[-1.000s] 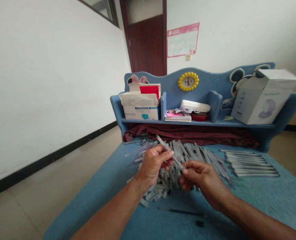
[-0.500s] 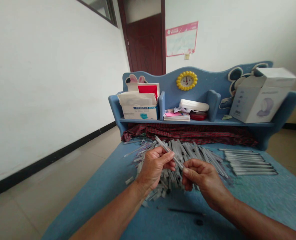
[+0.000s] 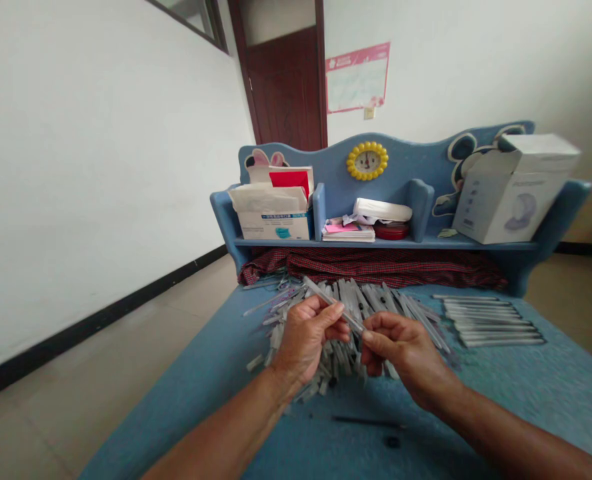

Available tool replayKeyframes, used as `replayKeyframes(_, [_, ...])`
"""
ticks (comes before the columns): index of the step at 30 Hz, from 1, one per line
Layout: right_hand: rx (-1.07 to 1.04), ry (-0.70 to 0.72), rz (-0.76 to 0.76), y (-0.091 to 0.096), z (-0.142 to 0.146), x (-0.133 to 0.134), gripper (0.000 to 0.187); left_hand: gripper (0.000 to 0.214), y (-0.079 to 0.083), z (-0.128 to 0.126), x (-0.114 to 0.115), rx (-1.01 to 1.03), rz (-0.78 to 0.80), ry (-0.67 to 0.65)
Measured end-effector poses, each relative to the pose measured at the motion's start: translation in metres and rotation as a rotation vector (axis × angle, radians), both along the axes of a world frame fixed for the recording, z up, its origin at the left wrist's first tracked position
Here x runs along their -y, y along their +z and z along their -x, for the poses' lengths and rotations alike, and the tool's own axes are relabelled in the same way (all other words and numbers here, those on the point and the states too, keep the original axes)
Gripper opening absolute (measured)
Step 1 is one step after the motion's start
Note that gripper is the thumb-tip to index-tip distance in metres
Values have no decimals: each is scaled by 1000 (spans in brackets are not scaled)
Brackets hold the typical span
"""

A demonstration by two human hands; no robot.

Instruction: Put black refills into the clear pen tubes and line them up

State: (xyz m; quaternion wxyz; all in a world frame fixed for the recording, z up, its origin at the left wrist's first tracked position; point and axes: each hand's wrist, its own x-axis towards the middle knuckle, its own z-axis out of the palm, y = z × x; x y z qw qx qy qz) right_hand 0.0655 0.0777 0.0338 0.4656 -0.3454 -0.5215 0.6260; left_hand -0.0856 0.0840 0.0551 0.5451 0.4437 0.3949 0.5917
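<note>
My left hand pinches a clear pen barrel around its middle, its far end pointing up and left. At the barrel's near end, the fingers of my right hand are closed on it. Both hands hover over a heap of clear pen parts, which they partly hide. On the table in front of my hands lie a thin dark refill and a small black piece, too blurred to name. To the right, several pens lie side by side in a row.
The blue table has a raised shelf along its back. On it stand a mask box, a stack of papers and a white carton. A red checked cloth lies beneath the shelf.
The view has shifted slightly, so everything sits a little further left. Both hands keep their hold on the pen barrel, with almost no movement between them.
</note>
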Motion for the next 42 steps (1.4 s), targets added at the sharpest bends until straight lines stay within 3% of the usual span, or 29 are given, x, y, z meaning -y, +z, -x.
replayKeyframes(6, [106, 72, -65, 0, 0, -5, 31, 17, 4, 1, 1, -65, -29, 15])
replayKeyframes(11, [253, 123, -250, 4, -4, -10, 33, 19, 8, 4, -1, -142, -24, 6])
replayKeyframes(14, [373, 55, -470, 10, -10, -11, 34, 21, 11, 6, -3, -139, 36, -36])
replayKeyframes(17, [571, -98, -820, 12, -16, -11, 21, 26, 12, 8, -4, -118, 131, -102])
replayKeyframes(22, [914, -159, -1392, 10, -17, -9, 34, 34, 9, 7, -2, -132, 254, -216])
replayKeyframes(29, [949, -196, -1693, 22, -12, -1, 23, 40, 5, -1, 3, -103, 360, -278])
replayKeyframes(32, [994, -210, -1696, 33, -15, 3, 21, 37, 4, 0, 3, -135, 287, -314])
replayKeyframes(36, [1250, -198, -1501, 44, -38, 7, 14, 39, 5, 1, 4, -281, 255, -361])
replayKeyframes(39, [1460, -213, -1317, 38, -78, 6, 15, 40, 7, 0, 5, -381, 262, -379])
replayKeyframes(42, [1699, -229, -1055, 19, -128, 0, 22, 38, 6, -2, 6, -426, 251, -402])
